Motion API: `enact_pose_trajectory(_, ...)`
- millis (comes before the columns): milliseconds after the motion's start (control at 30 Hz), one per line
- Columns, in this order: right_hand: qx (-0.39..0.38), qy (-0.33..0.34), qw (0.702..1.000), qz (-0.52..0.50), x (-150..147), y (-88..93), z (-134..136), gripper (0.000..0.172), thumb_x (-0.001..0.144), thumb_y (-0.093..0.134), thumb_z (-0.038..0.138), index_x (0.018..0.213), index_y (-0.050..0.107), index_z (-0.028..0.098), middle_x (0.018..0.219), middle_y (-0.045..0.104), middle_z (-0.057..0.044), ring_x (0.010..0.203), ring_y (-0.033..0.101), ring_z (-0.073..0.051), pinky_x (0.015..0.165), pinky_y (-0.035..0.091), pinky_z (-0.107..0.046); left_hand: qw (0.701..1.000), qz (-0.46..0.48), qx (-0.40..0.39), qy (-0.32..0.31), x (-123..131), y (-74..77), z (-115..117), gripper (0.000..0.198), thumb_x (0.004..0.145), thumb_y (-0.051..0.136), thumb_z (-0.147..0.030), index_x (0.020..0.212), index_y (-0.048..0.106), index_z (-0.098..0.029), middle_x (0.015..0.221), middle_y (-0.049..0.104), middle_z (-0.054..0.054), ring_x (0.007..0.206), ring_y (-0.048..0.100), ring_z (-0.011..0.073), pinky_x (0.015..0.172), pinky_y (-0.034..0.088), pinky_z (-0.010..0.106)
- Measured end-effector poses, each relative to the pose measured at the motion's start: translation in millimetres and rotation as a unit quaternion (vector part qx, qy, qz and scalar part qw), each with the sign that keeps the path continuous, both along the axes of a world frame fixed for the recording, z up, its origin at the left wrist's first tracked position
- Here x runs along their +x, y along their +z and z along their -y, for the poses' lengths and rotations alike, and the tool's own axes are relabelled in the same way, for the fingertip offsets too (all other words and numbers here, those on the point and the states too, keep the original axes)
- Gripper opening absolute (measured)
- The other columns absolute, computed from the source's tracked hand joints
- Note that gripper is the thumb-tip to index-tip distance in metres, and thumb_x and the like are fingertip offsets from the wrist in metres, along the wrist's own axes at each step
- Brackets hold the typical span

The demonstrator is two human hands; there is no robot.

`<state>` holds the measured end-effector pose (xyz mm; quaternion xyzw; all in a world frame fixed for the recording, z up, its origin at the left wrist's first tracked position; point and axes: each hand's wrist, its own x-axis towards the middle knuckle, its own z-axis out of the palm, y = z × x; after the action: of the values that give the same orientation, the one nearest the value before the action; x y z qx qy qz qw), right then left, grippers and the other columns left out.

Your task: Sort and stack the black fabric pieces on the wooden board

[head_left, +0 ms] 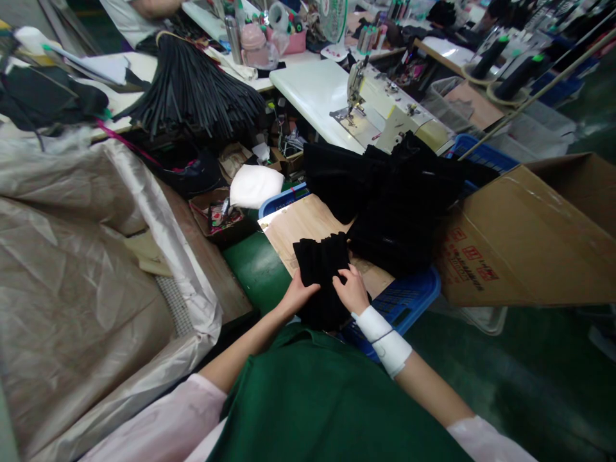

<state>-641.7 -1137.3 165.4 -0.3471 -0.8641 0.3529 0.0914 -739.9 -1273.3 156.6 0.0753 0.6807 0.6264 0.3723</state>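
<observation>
Both hands grip a stack of black fabric pieces (pixel 321 263) that lies over the near part of a wooden board (pixel 283 234). My left hand (pixel 299 294) is closed on the left edge, thumb on top and the other fingers hidden beneath. At the right edge my right hand (pixel 352 290) closes on the same stack, its fingers bent over the cloth. A larger heap of black fabric (pixel 399 205) sits just beyond, on the board's right side. The board rests across a blue plastic basket (pixel 416 298). A white wrap covers my right wrist.
A cloth-lined bin (pixel 183 256) stands at left, an open cardboard box (pixel 524 244) at right. Ahead are a sewing machine (pixel 385 102) on a white table (pixel 312 90) and a bundle of black strips (pixel 192 90). A white bundle (pixel 256 186) lies near the basket. Another person's arm shows at top left.
</observation>
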Motion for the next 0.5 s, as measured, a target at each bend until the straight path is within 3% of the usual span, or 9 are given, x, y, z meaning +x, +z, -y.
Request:
enact_pose_trajectory(133, -0.021, -0.037, 0.998, -0.053, 5, -4.7, -6, 0.024, 0.075, 0.050, 0.016, 0.097, 0.058, 0.019, 0.100, 0.058, -0.008, 0.102, 0.056, -0.025, 0.097, 0.044, -0.043, 0.999, 0.034, -0.010, -0.001, -1, -0.7, 5, 0.057, 0.061, 0.062, -0.013, 0.117, 0.054, -0.016, 0.117, 0.063, 0.009, 0.114, 0.058, 0.0295, 0.105, 0.043, 0.045)
enact_pose_trajectory(200, -0.024, -0.021, 0.999, -0.043, 6, -3.5, -6, 0.019, 0.074, 0.047, 0.011, 0.086, 0.059, 0.020, 0.096, 0.057, -0.008, 0.100, 0.056, -0.024, 0.097, 0.044, -0.041, 0.999, 0.036, -0.011, -0.001, -2, -0.2, 6, 0.058, 0.061, 0.062, -0.013, 0.118, 0.053, -0.015, 0.118, 0.063, 0.010, 0.115, 0.058, 0.0304, 0.105, 0.043, 0.045)
enact_pose_trajectory(300, -0.020, 0.010, 1.000, -0.002, 4, 1.2, -2, 0.024, 0.077, 0.045, 0.009, 0.073, 0.066, 0.021, 0.111, 0.055, -0.011, 0.113, 0.051, -0.026, 0.101, 0.041, -0.042, 1.000, 0.026, -0.003, -0.007, -2, 1.4, 6, 0.063, 0.062, 0.071, -0.019, 0.122, 0.051, -0.014, 0.121, 0.062, 0.012, 0.117, 0.057, 0.0316, 0.107, 0.042, 0.047)
enact_pose_trajectory(433, -0.021, 0.021, 0.999, 0.033, 1, 11.9, 7, 0.018, 0.082, 0.060, 0.033, 0.089, 0.074, 0.024, 0.132, 0.049, -0.011, 0.125, 0.045, -0.030, 0.105, 0.039, -0.046, 1.000, 0.021, 0.016, -0.011, 0, 5.2, 3, 0.069, 0.063, 0.078, -0.028, 0.125, 0.050, -0.016, 0.124, 0.062, 0.013, 0.119, 0.056, 0.0322, 0.106, 0.042, 0.049)
enact_pose_trajectory(500, -0.028, 0.016, 0.998, 0.053, -1, 17.1, 10, 0.027, 0.079, 0.066, 0.046, 0.091, 0.075, 0.024, 0.134, 0.049, -0.013, 0.126, 0.045, -0.032, 0.105, 0.039, -0.048, 0.999, 0.017, 0.026, -0.016, 1, 6.6, 2, 0.071, 0.064, 0.079, -0.032, 0.126, 0.050, -0.016, 0.124, 0.061, 0.013, 0.118, 0.057, 0.0320, 0.105, 0.043, 0.049)
